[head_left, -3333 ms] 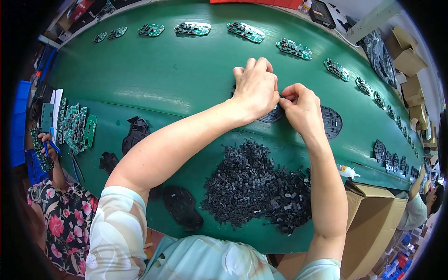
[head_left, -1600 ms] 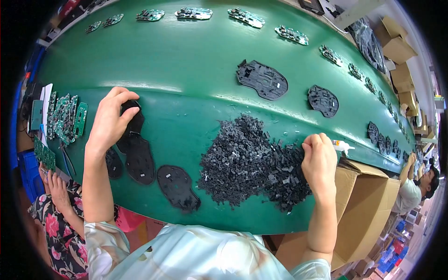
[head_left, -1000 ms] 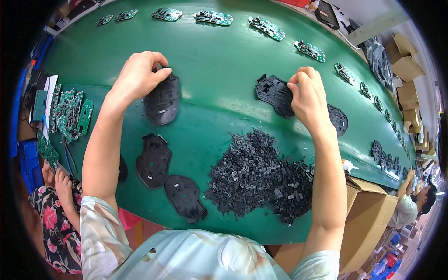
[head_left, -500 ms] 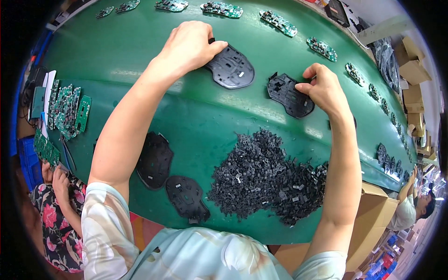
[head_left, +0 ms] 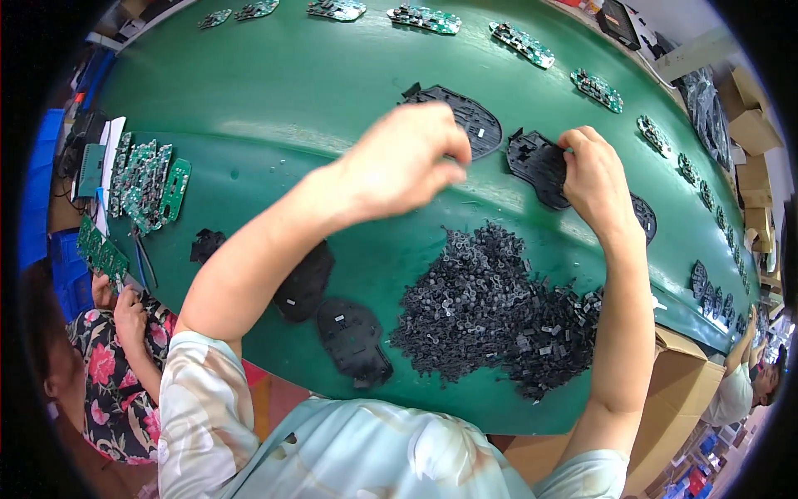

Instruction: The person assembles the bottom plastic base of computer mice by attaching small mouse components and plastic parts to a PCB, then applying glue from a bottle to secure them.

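While LH (head_left: 416, 158) hovers (thumb out), RH (head_left: 595, 176) curls

Head-worn fisheye (left of pair), near, facing down over hands (head_left: 595, 173).

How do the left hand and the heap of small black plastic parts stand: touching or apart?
Apart; the head view shows green tabletop between left hand and heap.

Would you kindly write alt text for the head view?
A person's right hand touches a black shell on a green table; the blurred left hand is near a second shell, and a heap of small parts lies nearer.
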Demonstrator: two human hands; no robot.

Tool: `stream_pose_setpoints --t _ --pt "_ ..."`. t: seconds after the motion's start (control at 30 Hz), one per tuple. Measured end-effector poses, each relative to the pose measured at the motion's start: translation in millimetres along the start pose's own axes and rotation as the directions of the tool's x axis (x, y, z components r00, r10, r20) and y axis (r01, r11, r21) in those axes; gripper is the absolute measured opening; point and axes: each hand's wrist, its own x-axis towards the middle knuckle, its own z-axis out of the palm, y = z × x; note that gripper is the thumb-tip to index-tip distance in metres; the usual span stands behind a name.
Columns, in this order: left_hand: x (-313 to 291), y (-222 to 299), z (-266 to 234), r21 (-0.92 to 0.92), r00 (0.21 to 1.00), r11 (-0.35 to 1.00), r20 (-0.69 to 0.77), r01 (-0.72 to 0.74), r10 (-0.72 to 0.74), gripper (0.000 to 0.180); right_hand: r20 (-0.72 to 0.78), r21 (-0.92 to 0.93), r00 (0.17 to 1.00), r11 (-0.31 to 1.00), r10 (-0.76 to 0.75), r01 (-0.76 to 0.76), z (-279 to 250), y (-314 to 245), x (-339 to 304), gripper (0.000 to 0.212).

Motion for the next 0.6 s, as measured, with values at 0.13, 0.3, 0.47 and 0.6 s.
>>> stream_pose_setpoints --t 0.13,0.3,0.47,0.6 --pt "-21.5 14.7 9.7 -0.184 0.978 0.978 0.200 0.094 -0.056 0.013 -0.026 0.064 0.999 0.997 0.040 -0.038 -9.9 -9.0 -7.0 0.015" --pt "-29.8 18.8 16.2 -0.157 0.977 0.978 0.183 0.136 -0.106 0.013 -0.028 0.107 0.996 0.991 0.083 -0.080 -20.5 -27.9 -18.4 0.013" --pt "-31.6 16.3 21.1 -0.105 0.983 0.994 0.184 0.006 0.013 0.013 -0.072 0.111 0.996 0.993 0.046 -0.038 -28.8 -38.2 -27.1 0.014" --pt "-35.1 22.2 19.9 0.052 0.988 0.996 0.141 -0.069 0.061 0.011 -0.129 0.122 0.991 0.992 0.043 -0.028 -37.5 -51.0 -32.0 0.013"
